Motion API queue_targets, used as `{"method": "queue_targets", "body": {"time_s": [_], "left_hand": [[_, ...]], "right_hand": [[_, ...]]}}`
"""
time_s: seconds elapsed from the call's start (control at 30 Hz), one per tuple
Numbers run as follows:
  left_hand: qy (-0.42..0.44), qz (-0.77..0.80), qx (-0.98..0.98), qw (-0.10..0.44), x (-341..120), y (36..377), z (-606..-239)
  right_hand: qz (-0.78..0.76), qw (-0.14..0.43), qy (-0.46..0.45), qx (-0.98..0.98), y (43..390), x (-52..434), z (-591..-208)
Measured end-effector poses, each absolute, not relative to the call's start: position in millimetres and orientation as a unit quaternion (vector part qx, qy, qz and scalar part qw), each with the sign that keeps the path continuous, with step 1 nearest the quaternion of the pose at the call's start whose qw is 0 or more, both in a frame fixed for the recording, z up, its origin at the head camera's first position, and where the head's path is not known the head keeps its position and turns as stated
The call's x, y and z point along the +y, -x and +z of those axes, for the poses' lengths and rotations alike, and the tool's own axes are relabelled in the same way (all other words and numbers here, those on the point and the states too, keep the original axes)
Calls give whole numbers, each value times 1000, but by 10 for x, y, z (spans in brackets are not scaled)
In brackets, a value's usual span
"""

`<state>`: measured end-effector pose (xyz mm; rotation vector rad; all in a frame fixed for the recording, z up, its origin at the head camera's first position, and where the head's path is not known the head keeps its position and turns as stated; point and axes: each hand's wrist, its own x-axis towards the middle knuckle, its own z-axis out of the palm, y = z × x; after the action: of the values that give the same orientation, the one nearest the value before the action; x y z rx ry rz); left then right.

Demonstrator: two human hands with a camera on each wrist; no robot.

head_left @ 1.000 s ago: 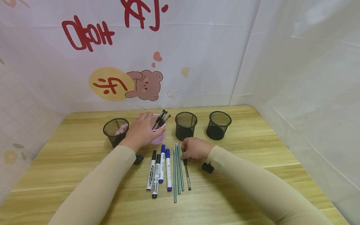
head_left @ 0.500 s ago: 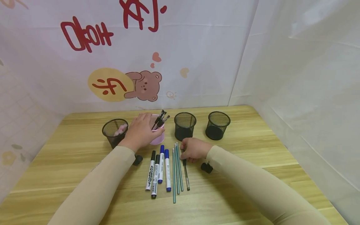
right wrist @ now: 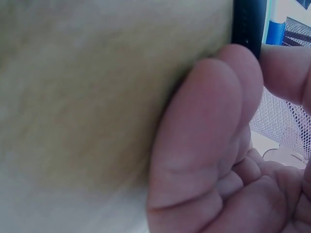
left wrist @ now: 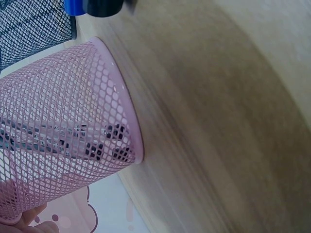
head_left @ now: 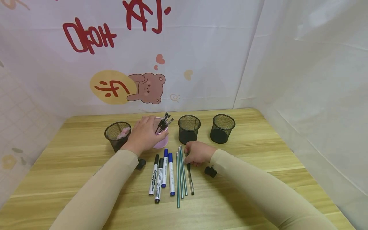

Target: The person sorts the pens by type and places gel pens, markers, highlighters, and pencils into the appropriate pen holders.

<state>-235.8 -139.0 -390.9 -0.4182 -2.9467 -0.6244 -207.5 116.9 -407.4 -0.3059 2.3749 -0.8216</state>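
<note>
My left hand (head_left: 151, 129) grips a pink mesh cup (head_left: 162, 141) from above and the left; several black pens (head_left: 164, 121) stand in it. The left wrist view shows the cup's mesh wall (left wrist: 63, 131) close up, standing on the wood, with a fingertip (left wrist: 30, 219) at its rim. My right hand (head_left: 189, 156) rests on the table with its fingers curled over the top end of a black pen (head_left: 190, 180). That pen (right wrist: 249, 22) shows beside the curled fingers (right wrist: 204, 145) in the right wrist view.
Several blue and black markers (head_left: 162, 174) and green pencils (head_left: 180, 175) lie in a row between my arms. Three black mesh cups (head_left: 117, 134) (head_left: 188, 127) (head_left: 223, 127) stand along the back of the wooden table (head_left: 258, 150). White sheets wall in the back and sides.
</note>
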Motion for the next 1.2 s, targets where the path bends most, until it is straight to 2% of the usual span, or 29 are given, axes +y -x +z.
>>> {"method": "queue_targets", "body": {"time_s": [0.53,1.2], "left_hand": [[140,-208,-967,52,-1392,2343,-3891],[144,-201,-967,55,-1398,2356,-3912]], "right_hand": [[-308,301,115,895,2080,1166,-4077],[-387,318,100,860,2061,1260,-4073]]}}
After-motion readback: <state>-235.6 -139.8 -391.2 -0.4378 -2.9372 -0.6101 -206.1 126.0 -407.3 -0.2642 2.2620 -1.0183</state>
